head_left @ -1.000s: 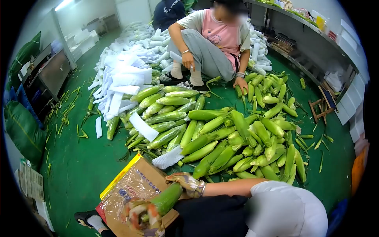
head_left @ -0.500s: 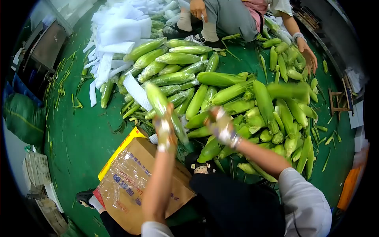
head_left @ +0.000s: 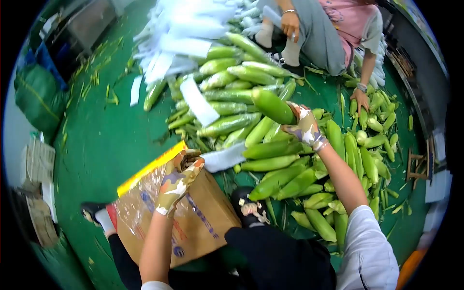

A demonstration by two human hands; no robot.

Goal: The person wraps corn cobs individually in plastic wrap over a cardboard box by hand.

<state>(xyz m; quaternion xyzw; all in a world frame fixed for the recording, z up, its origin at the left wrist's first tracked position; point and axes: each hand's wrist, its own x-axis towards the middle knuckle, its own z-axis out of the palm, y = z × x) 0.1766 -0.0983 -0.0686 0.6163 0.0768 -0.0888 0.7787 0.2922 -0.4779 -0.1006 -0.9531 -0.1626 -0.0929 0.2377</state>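
Observation:
My right hand (head_left: pixel 307 126), in a camouflage-patterned glove, is closed around the base of a green ear of corn (head_left: pixel 273 106) in its husk, held above the pile. Over the cardboard box (head_left: pixel 203 212), my gloved left hand (head_left: pixel 176 183) has its fingers curled together at clear plastic film (head_left: pixel 142 193) that lies across the box top. The fingertips' exact hold is partly hidden. Below my right hand spreads a heap of unwrapped corn ears (head_left: pixel 290 181). Farther forward are ears wrapped in clear film (head_left: pixel 229 108).
White foam sleeves (head_left: pixel 188 29) are piled at the back. Another person's hand (head_left: pixel 360 100) touches smaller ears at the right; their other hand (head_left: pixel 290 25) is by their knee. A green sack (head_left: pixel 41 99) stands left, a small wooden stool (head_left: pixel 418 162) right.
The wrapped ear has left my left hand, which has moved down-left to the box. My right hand has risen with an ear from the heap. The other person's hand has lowered onto the ears.

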